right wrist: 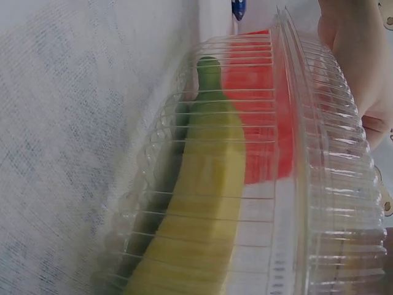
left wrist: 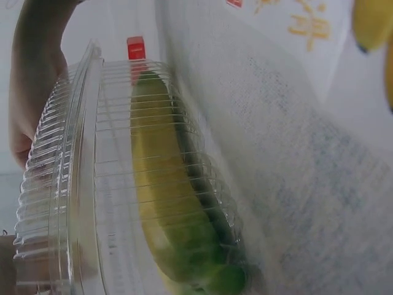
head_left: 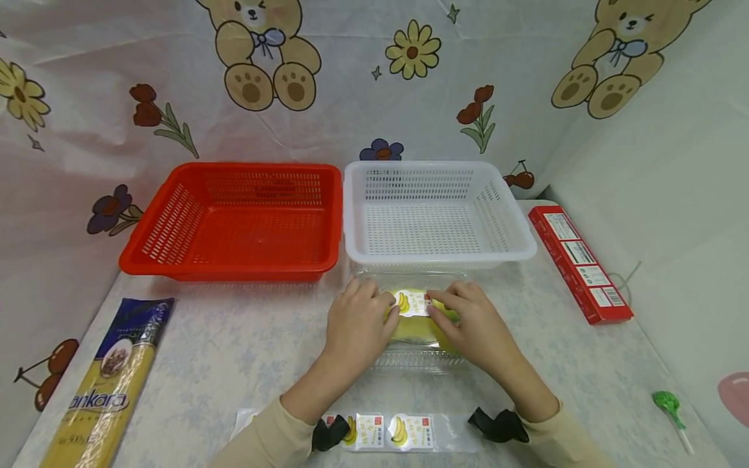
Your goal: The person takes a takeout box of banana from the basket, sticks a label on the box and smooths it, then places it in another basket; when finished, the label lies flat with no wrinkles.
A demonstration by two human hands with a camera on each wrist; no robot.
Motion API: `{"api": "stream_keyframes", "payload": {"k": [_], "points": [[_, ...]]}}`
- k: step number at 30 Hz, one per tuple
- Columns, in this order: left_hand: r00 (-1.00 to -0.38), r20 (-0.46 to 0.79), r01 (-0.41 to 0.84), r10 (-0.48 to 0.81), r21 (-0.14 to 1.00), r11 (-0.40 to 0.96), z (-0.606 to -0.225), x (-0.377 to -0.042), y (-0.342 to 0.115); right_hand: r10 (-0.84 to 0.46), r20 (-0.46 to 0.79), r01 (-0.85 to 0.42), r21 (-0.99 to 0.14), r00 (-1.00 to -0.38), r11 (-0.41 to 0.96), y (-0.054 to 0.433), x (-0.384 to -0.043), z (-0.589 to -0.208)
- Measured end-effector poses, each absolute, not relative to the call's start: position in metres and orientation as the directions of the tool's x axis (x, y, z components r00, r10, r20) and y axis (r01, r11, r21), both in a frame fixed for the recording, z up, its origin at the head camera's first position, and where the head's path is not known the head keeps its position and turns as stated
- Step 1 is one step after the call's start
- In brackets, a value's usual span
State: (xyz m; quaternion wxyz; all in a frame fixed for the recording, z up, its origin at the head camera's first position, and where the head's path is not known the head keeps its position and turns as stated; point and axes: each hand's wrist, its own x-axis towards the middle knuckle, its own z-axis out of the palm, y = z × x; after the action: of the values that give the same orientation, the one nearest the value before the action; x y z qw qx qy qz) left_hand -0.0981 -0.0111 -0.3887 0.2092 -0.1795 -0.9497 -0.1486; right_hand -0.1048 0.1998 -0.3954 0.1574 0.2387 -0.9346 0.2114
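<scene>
Clear box [head_left: 421, 361] on the table [head_left: 234, 364], just in front of the white basket [head_left: 439, 252]; yellow-green banana [right wrist: 215, 166] inside. Banana-printed label [head_left: 413, 303] lies across the box top. Left hand [head_left: 358, 323] at its left end, right hand [head_left: 476, 323] at its right; both half open, fingers bent, thumb and forefinger parted and touching label ends, gripping nothing. Label strip [head_left: 409, 433] between the forearms. Red basket [head_left: 234, 268] beside the white one; pasta pack [head_left: 111, 383] far left; red carton [head_left: 579, 266] and green lollipop [head_left: 667, 403] right.
</scene>
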Motion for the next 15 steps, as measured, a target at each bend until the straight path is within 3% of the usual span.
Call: {"api": "stream_keyframes", "payload": {"k": [9, 15], "points": [[-0.852, 0.441, 0.398, 0.281, 0.197, 0.896, -0.389, -0.097, -0.014, -0.395, 0.397, -0.533, -0.345, -0.828, 0.772, 0.205, -0.105, -0.394], [-0.877, 0.411, 0.381, 0.248, 0.282, 0.881, -0.389, -0.091, -0.023, -0.360, 0.445, -0.540, -0.393, -0.820, 0.744, 0.218, -0.106, -0.391]]}}
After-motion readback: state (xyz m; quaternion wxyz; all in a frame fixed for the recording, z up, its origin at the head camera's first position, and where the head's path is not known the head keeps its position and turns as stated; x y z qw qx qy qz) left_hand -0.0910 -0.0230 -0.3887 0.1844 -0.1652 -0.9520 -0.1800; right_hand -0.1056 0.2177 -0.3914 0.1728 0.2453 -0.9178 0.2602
